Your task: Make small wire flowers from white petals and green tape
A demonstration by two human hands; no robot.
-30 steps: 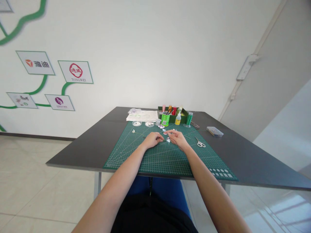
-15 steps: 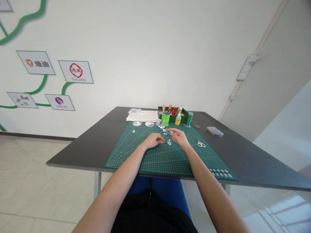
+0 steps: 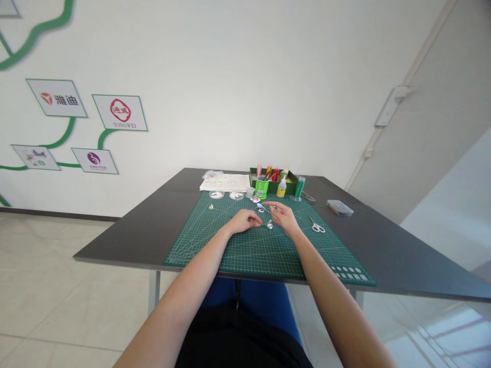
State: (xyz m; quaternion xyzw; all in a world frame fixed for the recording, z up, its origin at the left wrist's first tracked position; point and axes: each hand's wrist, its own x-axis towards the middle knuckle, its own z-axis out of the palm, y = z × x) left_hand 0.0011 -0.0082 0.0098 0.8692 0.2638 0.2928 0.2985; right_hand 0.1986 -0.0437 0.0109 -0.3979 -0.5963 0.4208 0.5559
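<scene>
My left hand (image 3: pixel 244 221) is closed, with its fingers pinched on the thin stem of a small pale flower (image 3: pixel 269 224). The flower's shiny petals point to the right, just above the green cutting mat. Opposite it, my right hand (image 3: pixel 283 215) is closed around a thin grey tool (image 3: pixel 265 208) that looks like tweezers. A pale bluish petal (image 3: pixel 259 205) shows at the tool's tip; whether it is gripped I cannot tell. Just under that tip lies a small pinkish piece (image 3: pixel 261 210). Another pale flower on a thin stem (image 3: pixel 211 207) rests on the mat at the left.
Scissors (image 3: pixel 317 227) lie right of my right hand. Behind stand a green can (image 3: pixel 261 189), a glue bottle (image 3: pixel 282 188), a green tube (image 3: pixel 299 188) and a box of spools (image 3: pixel 292 180). Shallow dishes (image 3: pixel 237 196), white sheets (image 3: pixel 230 182) and a clear case (image 3: pixel 339 207) are around.
The flower in my left hand has shifted slightly to the right and turned a little. My right hand and its thin tool have barely moved.
</scene>
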